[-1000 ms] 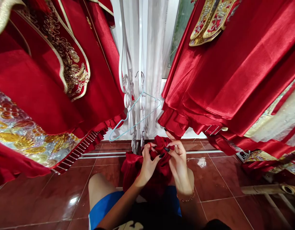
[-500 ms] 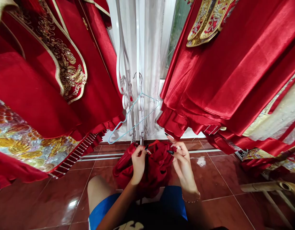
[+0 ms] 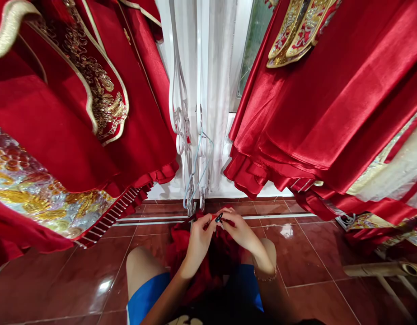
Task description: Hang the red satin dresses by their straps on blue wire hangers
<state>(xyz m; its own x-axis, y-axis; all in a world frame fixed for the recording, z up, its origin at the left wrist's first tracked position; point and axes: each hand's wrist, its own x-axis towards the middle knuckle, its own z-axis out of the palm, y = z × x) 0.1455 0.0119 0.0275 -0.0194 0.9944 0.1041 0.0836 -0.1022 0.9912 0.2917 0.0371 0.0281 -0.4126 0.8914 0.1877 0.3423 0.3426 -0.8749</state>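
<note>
A bunched dark red garment (image 3: 181,246) lies over my lap between my knees, partly hidden by my arms. Over it, my left hand (image 3: 200,234) pinches a bit of the red cloth between thumb and fingertips. My right hand (image 3: 238,230) meets it there, its dark-nailed fingers closed on the same spot of the garment. The fingertips of both hands touch or nearly touch. Just what part of the cloth they pinch is too small to make out. Beyond the hands, a light blue wire hanger (image 3: 194,169) hangs bare from a white metal rack.
Red costumes with gold embroidery hang at left (image 3: 137,113) and at right (image 3: 296,122). The white scrollwork rack (image 3: 180,117) stands between them before a pale curtain (image 3: 218,90). A bamboo piece (image 3: 374,270) is at lower right, above the red tiled floor (image 3: 310,253).
My right hand has moved left and in to meet my left hand. The garment has drawn together and lower. The blue hanger has turned, now seen more edge-on.
</note>
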